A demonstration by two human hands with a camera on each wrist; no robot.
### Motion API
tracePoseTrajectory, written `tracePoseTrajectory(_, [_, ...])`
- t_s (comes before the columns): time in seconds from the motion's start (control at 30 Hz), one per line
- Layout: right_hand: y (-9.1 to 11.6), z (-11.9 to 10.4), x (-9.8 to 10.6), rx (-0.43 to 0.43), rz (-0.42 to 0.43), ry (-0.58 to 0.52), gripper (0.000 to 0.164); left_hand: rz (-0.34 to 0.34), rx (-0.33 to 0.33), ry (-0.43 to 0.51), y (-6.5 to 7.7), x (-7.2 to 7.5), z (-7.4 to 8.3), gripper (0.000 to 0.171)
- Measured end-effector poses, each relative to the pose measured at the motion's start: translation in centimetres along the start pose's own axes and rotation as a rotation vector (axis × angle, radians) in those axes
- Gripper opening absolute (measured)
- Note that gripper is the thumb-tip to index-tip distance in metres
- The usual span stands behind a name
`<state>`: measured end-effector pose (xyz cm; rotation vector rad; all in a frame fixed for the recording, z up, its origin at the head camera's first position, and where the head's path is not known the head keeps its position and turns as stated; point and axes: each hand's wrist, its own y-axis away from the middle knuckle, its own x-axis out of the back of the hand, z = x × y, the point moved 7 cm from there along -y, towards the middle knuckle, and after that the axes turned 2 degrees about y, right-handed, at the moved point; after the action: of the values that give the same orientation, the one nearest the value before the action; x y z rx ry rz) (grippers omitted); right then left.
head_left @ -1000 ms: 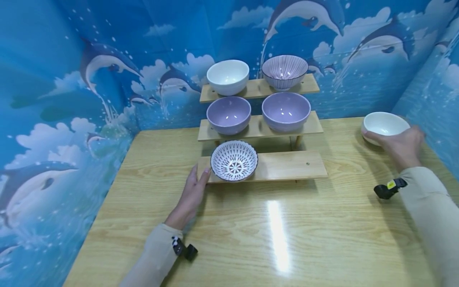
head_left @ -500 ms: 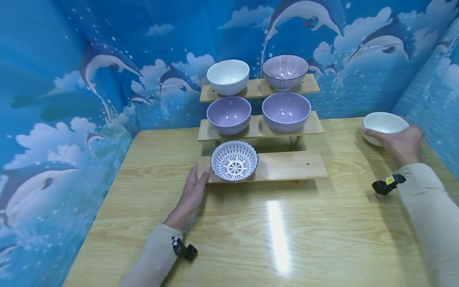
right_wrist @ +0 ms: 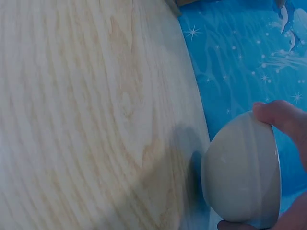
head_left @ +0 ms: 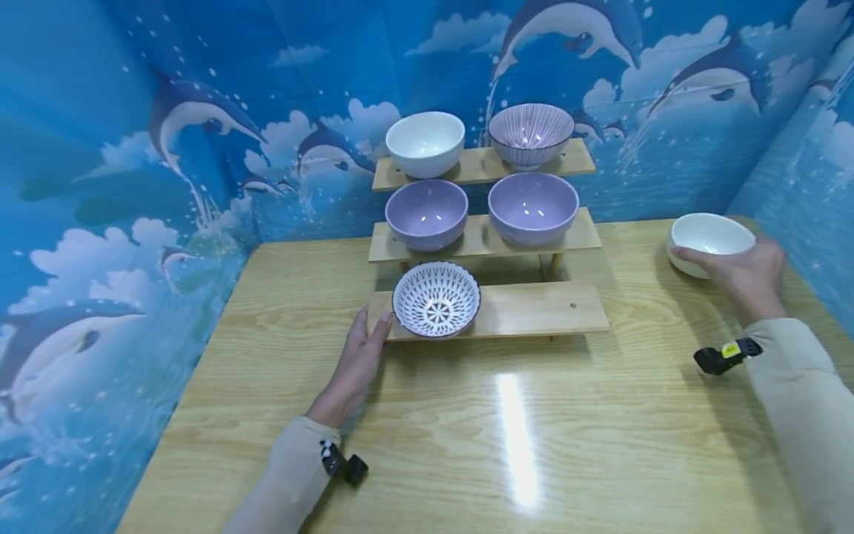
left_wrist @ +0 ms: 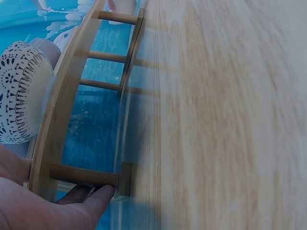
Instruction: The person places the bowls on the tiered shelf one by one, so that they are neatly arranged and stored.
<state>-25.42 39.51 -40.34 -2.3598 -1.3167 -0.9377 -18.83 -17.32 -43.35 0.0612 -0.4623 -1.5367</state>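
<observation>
My right hand [head_left: 752,276] holds a white bowl [right_wrist: 235,167] at the table's far right, thumb on one side of the rim and fingers at the other. My left hand [head_left: 353,360] grips the left end of a three-tier wooden display stand [head_left: 540,308]. In the left wrist view, its thumb lies by the bottom shelf board [left_wrist: 62,110] and its fingers reach under to a round leg [left_wrist: 84,175]. Right beside that thumb, a black-and-white patterned bowl [head_left: 437,300] sits on the bottom shelf's left half.
Two purple bowls, one left [head_left: 427,215] and one right [head_left: 533,208], stand on the middle shelf. The top shelf bears another white bowl [head_left: 425,144] and a purple-striped bowl [head_left: 531,136]. A dolphin-print backdrop [head_left: 300,96] walls the wooden table [head_left: 427,452] at back and sides.
The white bowl in my right hand has shifted slightly left and nearer to me. My left hand and the stand with its bowls stay in place.
</observation>
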Motion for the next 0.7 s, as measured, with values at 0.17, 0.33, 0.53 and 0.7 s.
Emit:
tracePoseTrajectory(0.17, [0.8,-0.5,0.4,0.021,0.003,-0.007,0.109,0.012,0.020,-0.006,0.0,0.0,0.0,0.076])
tracePoseTrajectory(0.33, [1.9,-1.1,0.5,0.015,-0.029,-0.012,0.111,0.021,0.034,-0.018,0.0,0.0,-0.1,0.081])
tracePoseTrajectory(0.53, [3.6,-2.3,0.5,0.047,-0.062,-0.024,0.113,0.010,0.028,0.001,0.0,0.1,-0.2,0.080])
tracePoseTrajectory(0.7, [5.2,-3.5,0.9,0.106,-0.076,-0.038,0.110,0.008,0.018,0.001,0.0,0.0,-0.1,0.079])
